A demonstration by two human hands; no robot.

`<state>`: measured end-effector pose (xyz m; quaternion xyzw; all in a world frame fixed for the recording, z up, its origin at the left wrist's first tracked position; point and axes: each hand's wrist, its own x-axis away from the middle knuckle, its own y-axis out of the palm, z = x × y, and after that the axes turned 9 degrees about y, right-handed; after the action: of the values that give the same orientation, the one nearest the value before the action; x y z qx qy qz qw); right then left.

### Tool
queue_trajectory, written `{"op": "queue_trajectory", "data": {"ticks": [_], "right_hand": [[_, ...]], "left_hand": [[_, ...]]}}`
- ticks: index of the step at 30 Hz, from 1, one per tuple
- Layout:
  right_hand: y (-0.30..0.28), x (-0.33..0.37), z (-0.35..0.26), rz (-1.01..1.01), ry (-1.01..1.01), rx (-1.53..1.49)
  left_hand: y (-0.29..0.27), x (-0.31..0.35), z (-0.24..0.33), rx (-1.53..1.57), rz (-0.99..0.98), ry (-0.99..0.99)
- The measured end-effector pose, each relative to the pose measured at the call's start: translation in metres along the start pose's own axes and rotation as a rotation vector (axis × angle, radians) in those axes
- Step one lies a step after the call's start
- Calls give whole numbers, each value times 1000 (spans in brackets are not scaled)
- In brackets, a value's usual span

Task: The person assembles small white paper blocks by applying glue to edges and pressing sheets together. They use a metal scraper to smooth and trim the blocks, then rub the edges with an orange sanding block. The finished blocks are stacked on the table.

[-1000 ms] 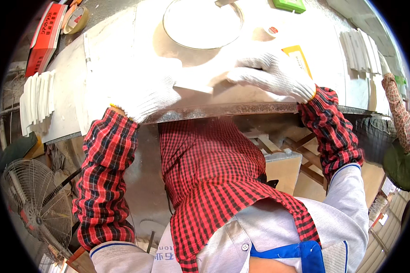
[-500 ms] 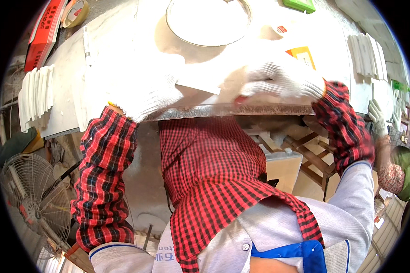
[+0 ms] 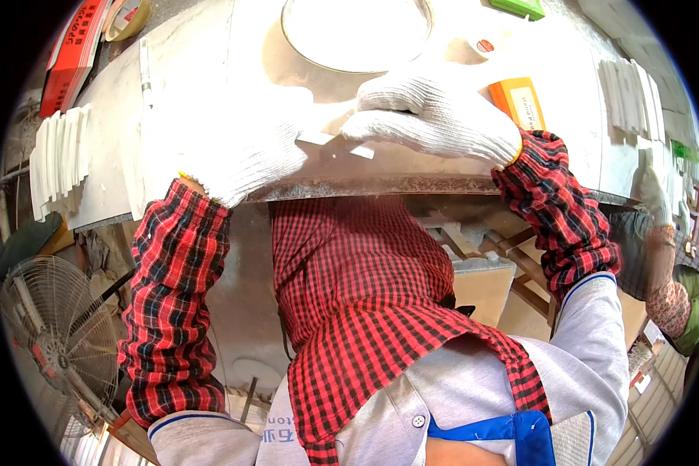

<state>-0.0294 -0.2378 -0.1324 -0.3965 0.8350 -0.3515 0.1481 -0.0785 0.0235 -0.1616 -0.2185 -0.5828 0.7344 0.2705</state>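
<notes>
At the table's near edge, my left hand [image 3: 260,151], in a white knit glove, is closed on a thin white strip [image 3: 362,152] that juts out to its right. My right hand [image 3: 443,116], gloved the same way, has its fingertips pinched together just above the strip. A small brownish patch crosses the strip below those fingertips; I cannot make out whether it is a held piece or a shadow. Bright glare hides much of the left hand's outline. The round, thin-rimmed pan [image 3: 286,39] sits beyond both hands.
An orange box [image 3: 512,101] lies beside my right wrist. Stacked white strips stand at left [image 3: 60,163] and right [image 3: 631,97]. Farther off are a red box [image 3: 74,58], a tape roll [image 3: 128,19] and a green box [image 3: 518,8]. A fan [image 3: 58,342] stands lower left; another person's gloved hand [image 3: 655,194] is at right.
My right hand has moved left, bringing its fingertips over the strip; a small reddish thing seen at its fingers earlier no longer shows clearly. My left hand has barely moved.
</notes>
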Motion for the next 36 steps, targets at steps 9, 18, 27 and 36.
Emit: {"op": "queue_trajectory", "data": {"ticks": [9, 18, 27, 36], "right_hand": [[-53, 73, -13, -187, 286, -91], [0, 5, -5, 84, 48, 86], [-15, 22, -7, -78, -69, 34], [-22, 127, -24, 43, 678, -437]], "left_hand": [[-9, -7, 2, 55, 11, 52], [-7, -4, 5, -28, 36, 16], [-10, 1, 5, -56, 16, 39], [-32, -16, 17, -62, -148, 30]]}}
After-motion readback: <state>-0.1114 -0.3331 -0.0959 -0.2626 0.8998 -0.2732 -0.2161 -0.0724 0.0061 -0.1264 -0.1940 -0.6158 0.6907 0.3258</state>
